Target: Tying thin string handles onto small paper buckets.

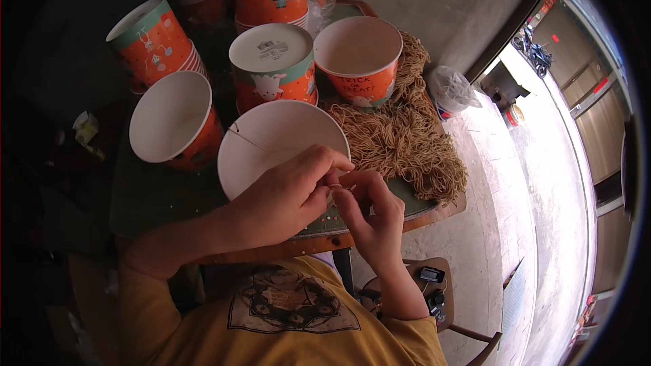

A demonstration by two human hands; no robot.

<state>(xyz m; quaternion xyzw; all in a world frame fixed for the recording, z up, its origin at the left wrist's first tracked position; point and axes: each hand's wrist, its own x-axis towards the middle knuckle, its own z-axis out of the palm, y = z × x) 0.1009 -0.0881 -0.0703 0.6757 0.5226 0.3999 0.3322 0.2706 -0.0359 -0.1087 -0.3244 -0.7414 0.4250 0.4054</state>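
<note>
Pinching a thin cord, the left hand and right hand meet at the near right rim of an open white-lined bucket. Both sets of fingers are narrowed; the cord sits directly between the opposed tips. A fine strand spans the bucket's interior to its upper-left rim; its connection to the cord cannot be determined. On the green tabletop, a tan yarn bundle lies right of the bucket. Farther back stands an inverted orange bucket.
</note>
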